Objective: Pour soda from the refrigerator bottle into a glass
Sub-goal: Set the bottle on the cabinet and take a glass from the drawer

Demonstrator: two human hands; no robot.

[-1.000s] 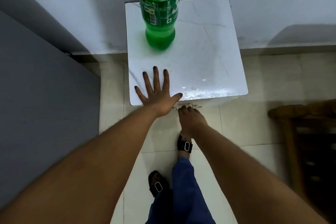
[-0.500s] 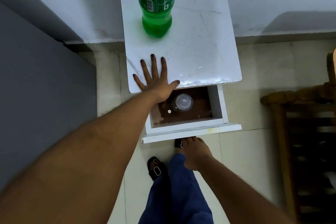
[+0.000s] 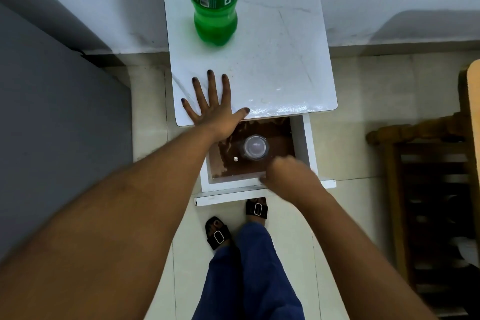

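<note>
A green soda bottle (image 3: 214, 5) stands upright at the back of a small white cabinet top (image 3: 272, 60). Below the top, a drawer (image 3: 306, 148) is pulled out, and a clear glass (image 3: 255, 148) stands inside it on the brown bottom. My left hand (image 3: 213, 109) lies flat with fingers spread on the front left corner of the top. My right hand (image 3: 288, 176) is blurred over the drawer's front right part, just right of and nearer than the glass, not touching it; its fingers look curled and hold nothing.
A grey refrigerator side (image 3: 52, 138) fills the left. A wooden rack (image 3: 428, 189) stands at the right. My feet in black sandals (image 3: 218, 234) stand on the tiled floor just before the drawer. A small round knob (image 3: 235, 159) lies in the drawer.
The drawer went from closed to pulled out. My right hand left the drawer front and rose over the drawer's front right corner, toward the glass. My left hand stayed flat.
</note>
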